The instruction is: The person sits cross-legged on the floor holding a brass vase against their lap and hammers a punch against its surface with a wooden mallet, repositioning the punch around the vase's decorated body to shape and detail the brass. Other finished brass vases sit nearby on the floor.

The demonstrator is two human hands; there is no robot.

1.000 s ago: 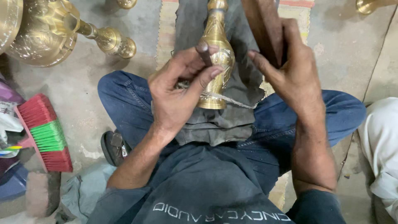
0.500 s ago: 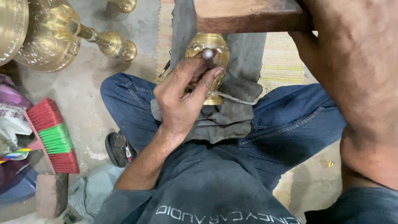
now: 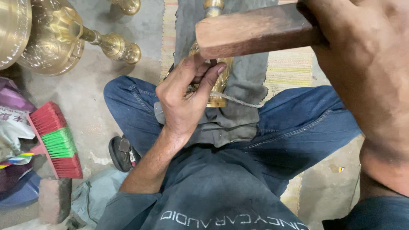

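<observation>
Left hand (image 3: 183,102): I see it pinching a small dark punch (image 3: 211,64) against the brass vase (image 3: 220,83).
Right hand (image 3: 362,64): clenched round a wooden mallet (image 3: 255,30), raised above the punch.
Vase: lying on grey cloth (image 3: 243,102) across my lap.
Progress: I judge the chasing mid-way; how much remains, I cannot tell.
Around: brass stands (image 3: 64,38), red-green brush (image 3: 57,140) on the floor.

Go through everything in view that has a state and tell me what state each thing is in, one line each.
Left hand: pinching a small dark metal punch against the vase.
Right hand: gripping the brown wooden mallet block, raised above the punch.
Engraved brass vase: lying on the grey cloth over the lap.
Red-and-green bristle brush: lying on the floor.
Large brass stemmed vessel: lying on its side.
</observation>
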